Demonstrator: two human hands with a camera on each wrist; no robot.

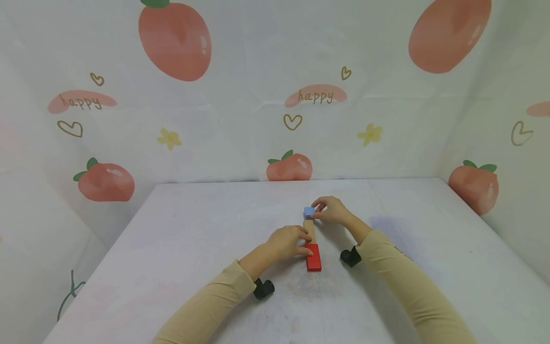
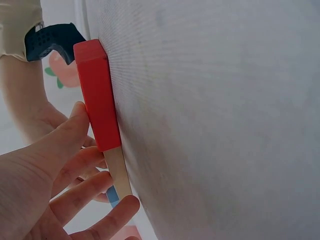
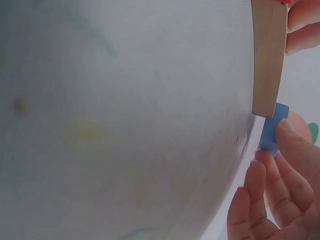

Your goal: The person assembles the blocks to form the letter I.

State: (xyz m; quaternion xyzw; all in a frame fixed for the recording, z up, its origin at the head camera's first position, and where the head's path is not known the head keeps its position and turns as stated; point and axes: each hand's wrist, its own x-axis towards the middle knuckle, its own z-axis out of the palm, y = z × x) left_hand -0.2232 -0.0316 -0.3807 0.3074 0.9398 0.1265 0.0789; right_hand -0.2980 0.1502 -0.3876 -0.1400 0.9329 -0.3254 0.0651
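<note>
Three blocks lie end to end in a line on the table: a red block (image 1: 314,262) nearest, a plain wooden block (image 1: 309,229) in the middle and a small blue block (image 1: 308,212) at the far end. My left hand (image 1: 285,241) is on the left of the line. Its thumb touches the side of the red block (image 2: 97,95), while its extended fingers rest along the wooden block (image 2: 118,170). From the right, my right hand (image 1: 334,210) pinches the blue block (image 3: 271,131) between thumb and fingers, against the wooden block's end.
The white table (image 1: 193,239) surrounds the blocks on all sides. A white cloth (image 1: 240,119) printed with fruit, hearts and flowers hangs behind its far edge. A dark wrist mount (image 1: 263,289) sits under the left wrist, and another dark mount (image 1: 350,257) under the right.
</note>
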